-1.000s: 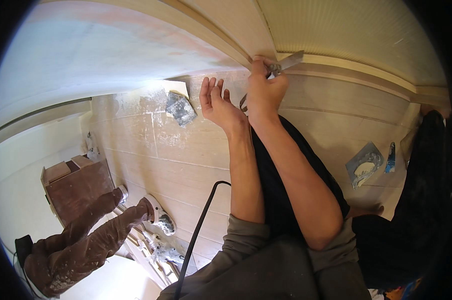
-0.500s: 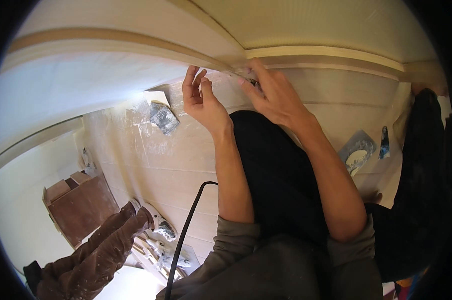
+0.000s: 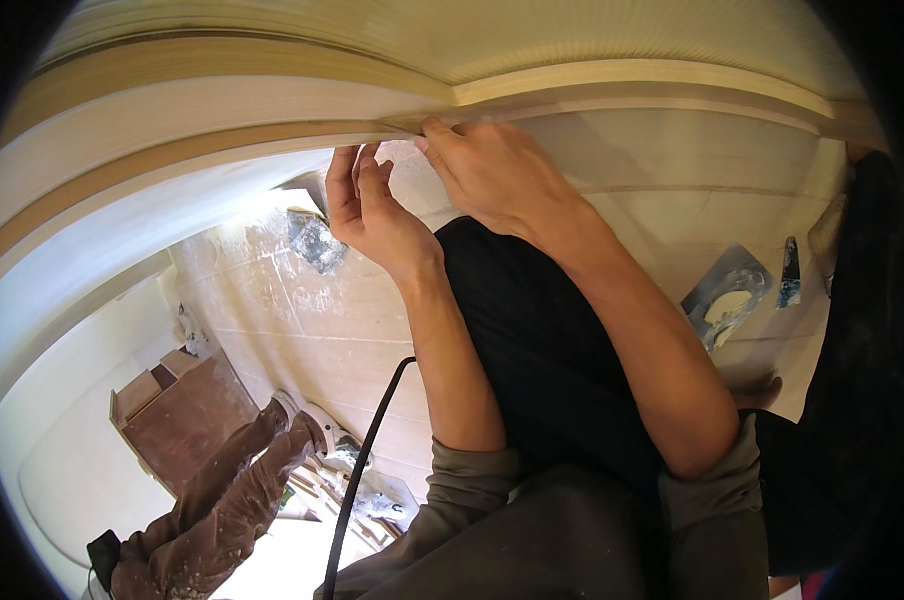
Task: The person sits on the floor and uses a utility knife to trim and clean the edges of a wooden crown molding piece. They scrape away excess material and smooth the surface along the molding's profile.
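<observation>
Pale floor (image 3: 342, 375) lies below my left hand (image 3: 382, 220), loosely open by the far trim (image 3: 272, 135), and my bunched right hand (image 3: 497, 172), whose grip I cannot tell.

The pale floor (image 3: 332, 365) runs in broad sections divided by thin seams (image 3: 692, 188), streaked white in places (mostly toward the left, near a bright glare (image 3: 262, 208)). At lower left, a boxy brown piece of furniture (image 3: 190, 415) stands near a whitish wall (image 3: 62, 425).
</observation>
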Demonstrator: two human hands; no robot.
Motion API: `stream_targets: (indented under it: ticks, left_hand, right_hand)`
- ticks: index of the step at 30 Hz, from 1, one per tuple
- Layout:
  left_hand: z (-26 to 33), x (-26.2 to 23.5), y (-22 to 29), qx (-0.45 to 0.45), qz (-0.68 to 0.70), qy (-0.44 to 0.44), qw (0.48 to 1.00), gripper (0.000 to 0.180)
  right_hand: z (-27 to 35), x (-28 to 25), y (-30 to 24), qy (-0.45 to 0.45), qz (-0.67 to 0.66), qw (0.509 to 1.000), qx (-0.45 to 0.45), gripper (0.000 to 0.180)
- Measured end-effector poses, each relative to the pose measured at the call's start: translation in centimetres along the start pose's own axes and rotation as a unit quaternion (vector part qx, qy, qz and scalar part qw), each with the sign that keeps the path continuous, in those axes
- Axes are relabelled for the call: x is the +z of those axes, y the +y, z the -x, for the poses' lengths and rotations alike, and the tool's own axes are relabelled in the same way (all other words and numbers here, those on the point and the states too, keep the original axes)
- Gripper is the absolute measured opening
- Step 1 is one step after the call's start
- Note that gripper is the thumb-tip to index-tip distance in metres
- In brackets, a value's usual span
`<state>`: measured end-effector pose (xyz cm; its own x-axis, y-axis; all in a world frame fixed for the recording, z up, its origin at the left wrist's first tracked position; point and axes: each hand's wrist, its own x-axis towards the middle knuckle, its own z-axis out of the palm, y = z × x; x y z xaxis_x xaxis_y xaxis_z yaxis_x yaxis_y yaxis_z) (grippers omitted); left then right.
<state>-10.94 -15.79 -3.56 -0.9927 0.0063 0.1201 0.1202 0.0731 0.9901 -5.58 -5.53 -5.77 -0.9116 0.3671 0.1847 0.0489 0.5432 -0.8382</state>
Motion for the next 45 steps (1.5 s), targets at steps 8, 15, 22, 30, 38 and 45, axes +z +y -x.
stream_targets:
  ticks: [8,15,22,30,38,45]
  left_hand:
    - [0.0,-0.1,-0.1,0.008,0.004,-0.001,1.0,0.031]
    - [-0.1,-0.2,0.1,-0.006,0.001,-0.017,1.0,0.033]
    - [-0.2,-0.2,-0.1,0.005,0.011,-0.003,1.0,0.029]
    - [-0.2,-0.2,0.2,-0.002,0.003,-0.012,1.0,0.03]
    - [-0.2,-0.2,0.0,-0.007,0.006,-0.014,1.0,0.03]
    - [-0.2,-0.2,0.1,-0.006,0.006,-0.014,1.0,0.03]
  right_hand:
    - [0.4,0.8,-0.5,-0.014,0.011,0.999,0.037,0.022]
    - [1.1,1.4,-0.6,-0.012,0.034,0.997,0.075,0.02]
    - [0.4,0.2,-1.9,-0.008,-0.006,0.999,0.043,0.023]
    - [1.7,1.5,0.1,-0.033,0.026,0.995,0.085,0.023]
    - [0.6,1.1,-1.1,-0.016,0.012,0.998,0.063,0.023]
    - [1.4,1.3,-0.3,-0.017,-0.003,0.996,0.089,0.021]
